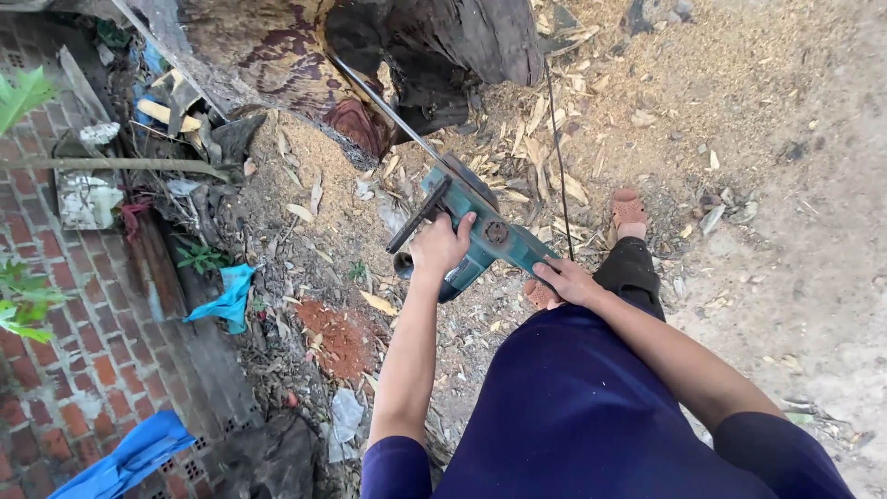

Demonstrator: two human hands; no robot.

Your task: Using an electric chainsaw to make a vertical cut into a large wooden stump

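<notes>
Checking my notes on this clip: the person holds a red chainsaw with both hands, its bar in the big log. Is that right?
Not quite: the chainsaw is teal, not red. The head view shows the left hand and right hand holding it, its bar in the big log.

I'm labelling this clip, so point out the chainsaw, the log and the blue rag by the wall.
chainsaw (pixel 494 236), head view, on its teal body.
log (pixel 277 46), head view, on the cut face.
blue rag (pixel 226 300), head view, on the middle of the cloth.
</notes>
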